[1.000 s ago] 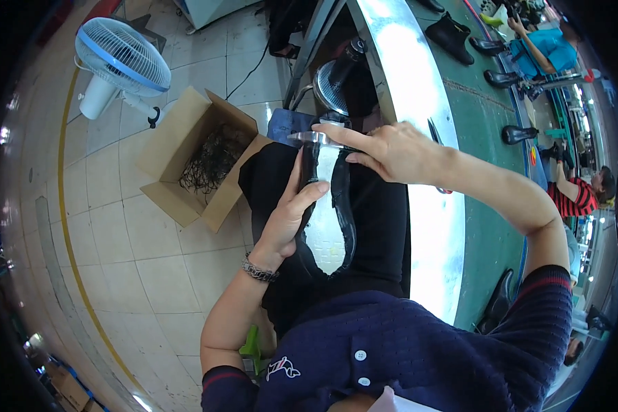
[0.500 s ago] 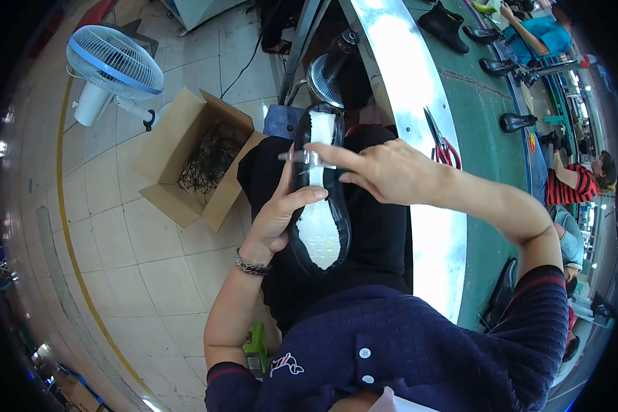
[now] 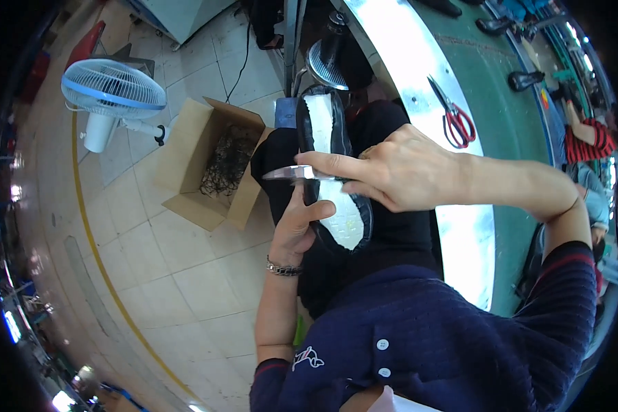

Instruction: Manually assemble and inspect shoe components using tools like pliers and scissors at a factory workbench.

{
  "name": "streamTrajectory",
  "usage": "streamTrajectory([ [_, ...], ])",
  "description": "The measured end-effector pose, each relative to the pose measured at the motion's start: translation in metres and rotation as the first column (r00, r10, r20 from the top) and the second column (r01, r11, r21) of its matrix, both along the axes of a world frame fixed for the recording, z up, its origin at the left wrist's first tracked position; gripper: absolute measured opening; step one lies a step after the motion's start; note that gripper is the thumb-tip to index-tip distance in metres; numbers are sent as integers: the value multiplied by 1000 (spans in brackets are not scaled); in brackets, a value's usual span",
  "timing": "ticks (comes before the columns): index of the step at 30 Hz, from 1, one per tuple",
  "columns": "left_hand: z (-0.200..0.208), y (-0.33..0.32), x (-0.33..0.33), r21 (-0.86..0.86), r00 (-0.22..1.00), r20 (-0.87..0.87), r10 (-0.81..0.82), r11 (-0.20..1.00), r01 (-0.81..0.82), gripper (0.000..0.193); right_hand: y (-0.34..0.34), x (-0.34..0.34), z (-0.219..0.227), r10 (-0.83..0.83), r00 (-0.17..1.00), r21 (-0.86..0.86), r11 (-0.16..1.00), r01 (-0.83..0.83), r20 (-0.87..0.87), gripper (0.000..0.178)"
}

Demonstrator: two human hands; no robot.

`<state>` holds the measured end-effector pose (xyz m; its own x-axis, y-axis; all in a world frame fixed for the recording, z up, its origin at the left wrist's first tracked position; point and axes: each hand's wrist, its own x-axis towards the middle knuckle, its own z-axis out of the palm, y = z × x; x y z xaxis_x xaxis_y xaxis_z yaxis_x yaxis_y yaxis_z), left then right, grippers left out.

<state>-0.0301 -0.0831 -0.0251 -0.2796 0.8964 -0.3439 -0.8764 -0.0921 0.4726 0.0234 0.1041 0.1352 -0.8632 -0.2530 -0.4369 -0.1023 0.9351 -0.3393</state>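
A blue-rimmed white fan (image 3: 113, 89) stands near an open cardboard box (image 3: 193, 154) on the tiled floor (image 3: 209, 288).

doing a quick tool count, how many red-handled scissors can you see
1: the red-handled scissors lie on the shiny metal bench, beyond the person's right hand. Others may be hidden or too small to tell in the cluttered background.

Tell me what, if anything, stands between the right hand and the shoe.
Only the metal tool in the right hand, held across the shoe; nothing else visible stands between them.
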Motion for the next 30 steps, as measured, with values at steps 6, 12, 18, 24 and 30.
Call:
streamTrajectory([
  [6,-10,0,26,-47,937,229,265,964,-261,90,18,26,8,17,991,2,1000,-18,132,58],
  [12,-18,-9,42,129,936,289,200,961,-245,67,-22,52,-3,246,963,348,917,-195,-107,75],
  [18,-4,5,45,-67,938,101,332,943,-326,47,11,53,-24,179,971,147,977,-156,-158,78],
  [24,-14,0,51,-143,929,-65,365,918,-371,38,6,26,22,187,963,53,982,-180,-193,66],
  [30,-4,-1,41,-102,967,-45,251,962,-254,41,-5,19,-12,127,988,140,984,-114,-90,69],
])
